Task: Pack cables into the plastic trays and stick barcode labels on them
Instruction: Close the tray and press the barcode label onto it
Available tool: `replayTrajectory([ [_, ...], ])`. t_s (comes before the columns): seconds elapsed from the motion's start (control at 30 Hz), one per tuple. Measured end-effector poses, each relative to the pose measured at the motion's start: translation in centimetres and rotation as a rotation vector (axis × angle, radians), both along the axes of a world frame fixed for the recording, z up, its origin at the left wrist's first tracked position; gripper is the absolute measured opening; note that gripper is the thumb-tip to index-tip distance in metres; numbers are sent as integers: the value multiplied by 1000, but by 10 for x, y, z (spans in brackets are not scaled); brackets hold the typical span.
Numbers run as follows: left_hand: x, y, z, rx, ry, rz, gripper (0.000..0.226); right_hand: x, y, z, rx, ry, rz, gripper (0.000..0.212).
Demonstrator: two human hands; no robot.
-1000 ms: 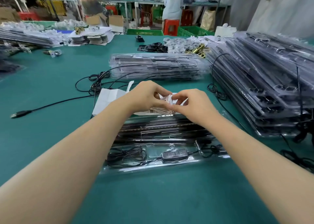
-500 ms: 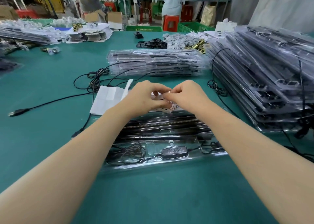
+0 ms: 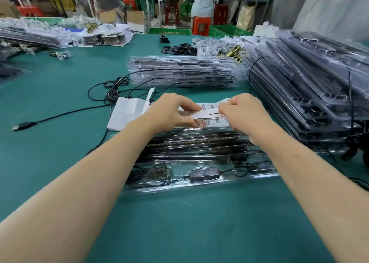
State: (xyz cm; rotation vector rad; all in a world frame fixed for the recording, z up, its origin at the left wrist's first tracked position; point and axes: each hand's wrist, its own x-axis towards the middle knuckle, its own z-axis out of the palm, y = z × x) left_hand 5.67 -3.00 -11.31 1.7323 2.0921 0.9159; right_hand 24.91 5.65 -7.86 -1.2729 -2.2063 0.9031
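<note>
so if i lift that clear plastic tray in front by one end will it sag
The clear plastic tray looks thin-walled, so it would probably sag lifted by one end. Its glossy surface may be slippery. The coiled black cable sits in a recess, likely staying put.

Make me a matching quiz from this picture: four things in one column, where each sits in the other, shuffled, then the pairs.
1 label sheet
2 button controller
3 USB plug
4 folded white paper

A far left on the green table
B pinched between left hand and right hand
C inside the near plastic tray
D just left of the left hand

Pairs: 1-B, 2-C, 3-A, 4-D
</note>
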Motion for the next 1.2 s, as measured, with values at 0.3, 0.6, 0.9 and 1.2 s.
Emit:
replayTrajectory([
  [0.3, 7, -7, 9, -37, 74, 7, 50, 44, -32, 37, 224, 311, -42, 21],
  [0.6, 37, -121, 62, 3, -215, -14, 24, 63, -97, 9, -338, 572, 115, 18],
  [0.9, 42, -200, 32, -11, -641, 222, 26, 35, -145, -6, 352, 313, 243, 24],
  [1.2, 46, -227, 24, 40, -756, 140, 25, 23, -173, -27, 997, 249, 455, 4],
])
